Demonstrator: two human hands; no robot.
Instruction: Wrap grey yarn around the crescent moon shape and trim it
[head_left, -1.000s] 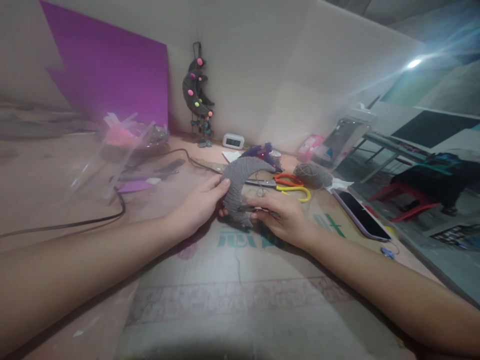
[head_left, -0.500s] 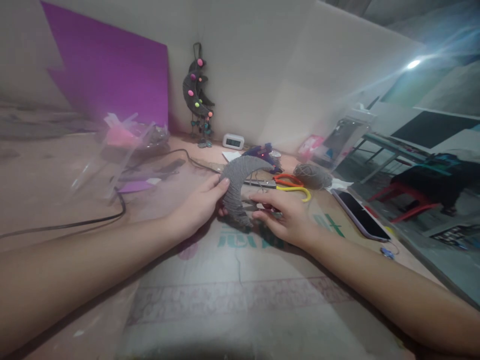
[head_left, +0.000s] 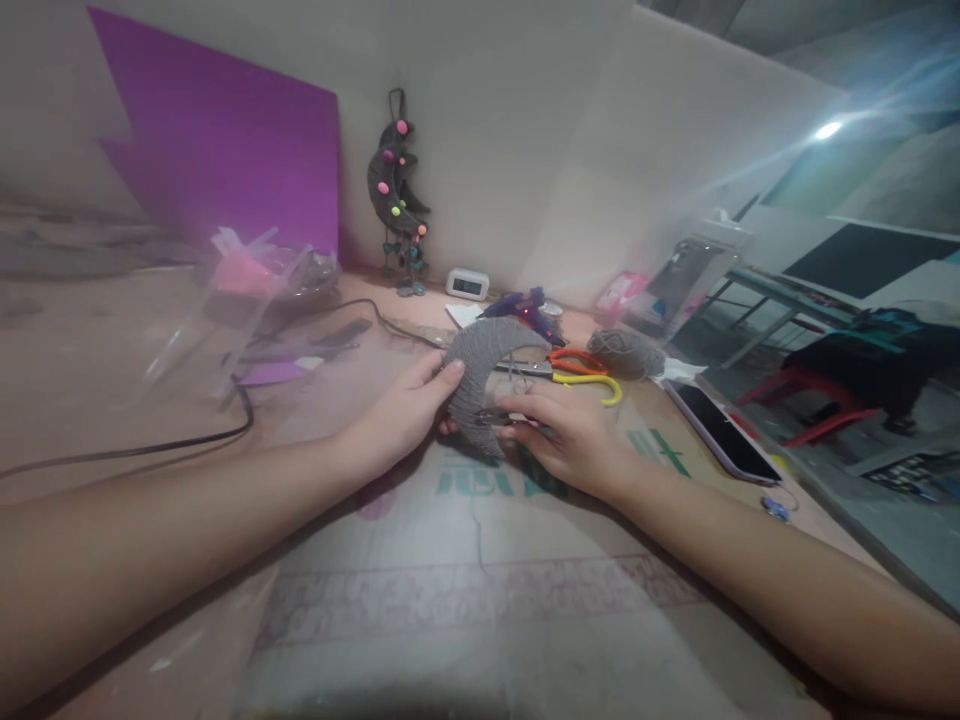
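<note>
A crescent moon shape wrapped in grey yarn [head_left: 480,370] stands on edge on the cardboard-covered table [head_left: 480,560]. My left hand [head_left: 401,415] grips its outer curve, thumb on top. My right hand [head_left: 570,435] rests at the crescent's inner lower side, thumb and fingers pinched on a small dark tool [head_left: 499,417] that I cannot name. A loose yarn strand [head_left: 516,375] trails from the crescent toward a ball of grey yarn [head_left: 626,352].
Orange and yellow scissors [head_left: 585,372] and a blue glue gun [head_left: 525,305] lie behind the crescent. A phone [head_left: 720,428] lies at the right. A black cable [head_left: 187,435], a plastic bag [head_left: 247,280], a white clock [head_left: 466,284], a decorated hanging moon [head_left: 396,190] and a purple sheet [head_left: 225,150] stand beyond.
My right hand shifted slightly away and back to the crescent's inner edge, fingers re-pinching the small tool. The crescent tilted a little; my left hand kept its hold.
</note>
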